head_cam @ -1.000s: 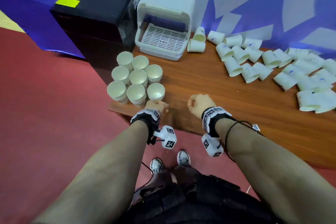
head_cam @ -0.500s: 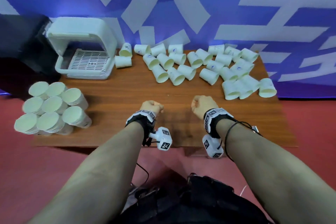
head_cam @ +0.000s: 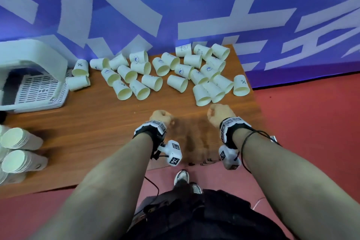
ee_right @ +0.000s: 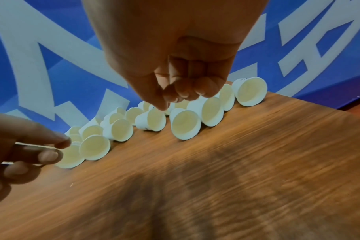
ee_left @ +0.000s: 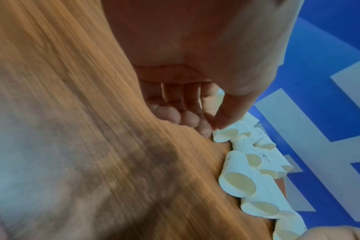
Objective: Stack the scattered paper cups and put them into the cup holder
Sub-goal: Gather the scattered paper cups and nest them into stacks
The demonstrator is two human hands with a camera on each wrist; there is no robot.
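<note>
Several white paper cups (head_cam: 177, 83) lie on their sides across the back of the wooden table (head_cam: 97, 122). The white cup holder (head_cam: 37, 76), with a slotted tray inside, stands at the back left. My left hand (head_cam: 161, 116) hovers over the middle of the table with its fingers curled into an empty fist (ee_left: 191, 120). To its right, my right hand (head_cam: 219, 113) is also a fist (ee_right: 181, 95) holding nothing, just in front of the nearest lying cup (head_cam: 201, 95). Neither hand touches a cup.
Stacks of nested cups (head_cam: 19, 140) lie at the table's left edge. A blue wall with white lettering (head_cam: 214, 15) runs right behind the table. The table's right edge (head_cam: 255, 103) is close to my right hand, with red floor (head_cam: 311, 122) beyond.
The view has swung right, from the cup stacks to the scattered cups. Both fists have moved right along the table and slightly farther in, and they stay curled and empty.
</note>
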